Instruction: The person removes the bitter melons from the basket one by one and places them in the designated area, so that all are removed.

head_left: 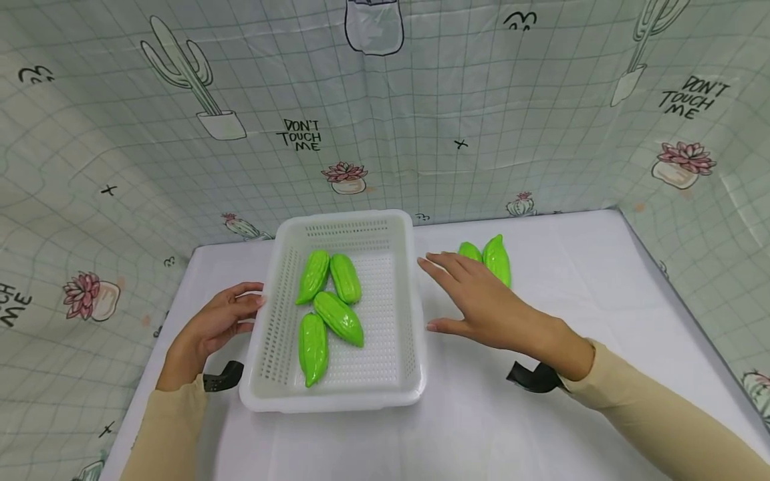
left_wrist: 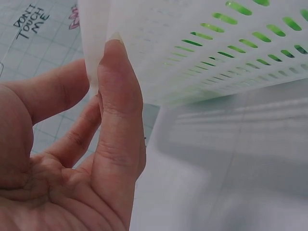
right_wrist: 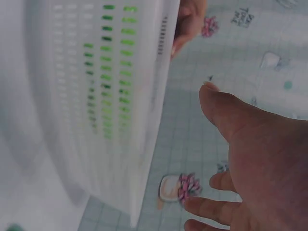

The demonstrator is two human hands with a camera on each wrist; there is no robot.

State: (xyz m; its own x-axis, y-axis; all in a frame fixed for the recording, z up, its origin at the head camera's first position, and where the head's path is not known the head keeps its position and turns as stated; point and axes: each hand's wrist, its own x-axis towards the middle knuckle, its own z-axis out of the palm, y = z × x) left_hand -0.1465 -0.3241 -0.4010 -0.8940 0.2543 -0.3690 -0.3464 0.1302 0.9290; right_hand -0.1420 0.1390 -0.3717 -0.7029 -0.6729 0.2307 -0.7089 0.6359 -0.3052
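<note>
A white perforated plastic basket (head_left: 385, 394) stands on the table, holding several glossy bright green, ridged, gourd-shaped pieces (head_left: 339, 318) toward its left side. My left hand (head_left: 216, 321) is at the basket's left side, fingers lightly bent and touching the rim; in the left wrist view one fingertip (left_wrist: 118, 53) lies against the white wall. To the right of the basket hovers my right hand (head_left: 481, 300), its fingers spread and thumb apart, with nothing in it. Beyond that hand lie two more green pieces (head_left: 496, 259), partly hidden by it.
A white cloth covers the table (head_left: 601, 300). Behind and at both sides hangs a gridded curtain (head_left: 409, 100) printed with cacti and lettering. Dark wrist-camera mounts (head_left: 535, 377) stick out beside both wrists.
</note>
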